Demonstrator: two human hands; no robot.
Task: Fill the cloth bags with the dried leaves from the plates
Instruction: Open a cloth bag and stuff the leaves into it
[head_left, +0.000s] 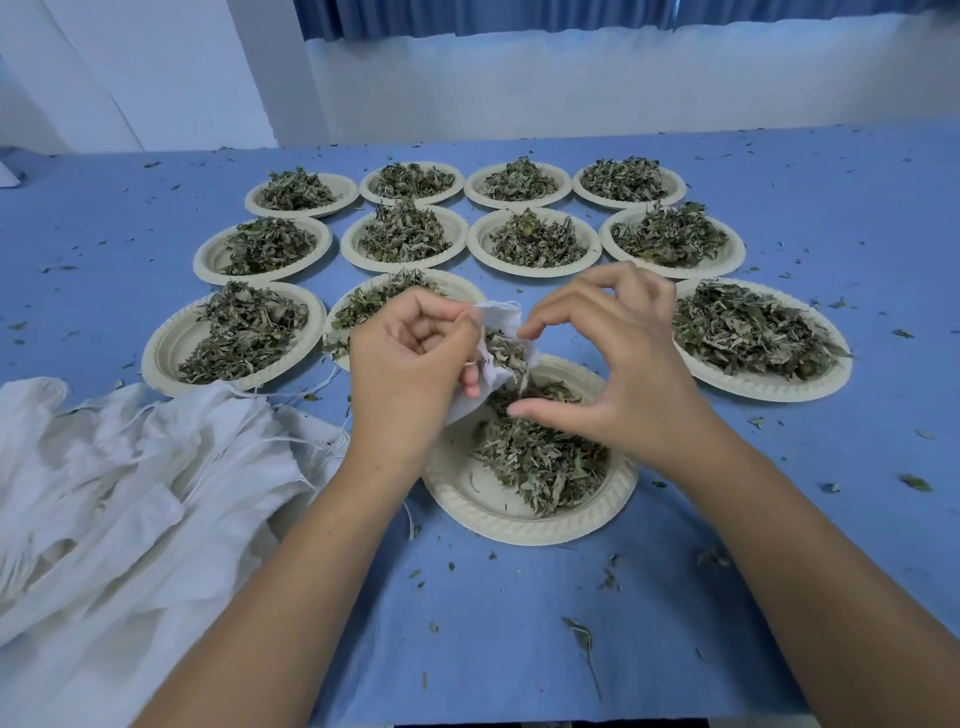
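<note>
Over near plate | left hand grips bag | right hand curled

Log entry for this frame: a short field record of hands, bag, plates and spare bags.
left hand: grips a small cloth bag, holding its mouth open
right hand: fingertips at the bag's mouth, thumb apart
bag contents: dried leaves show at the mouth
nearest plate: under the hands, leaves on it
other plates: eleven, all heaped
spare bags: white pile, left side of table
</note>
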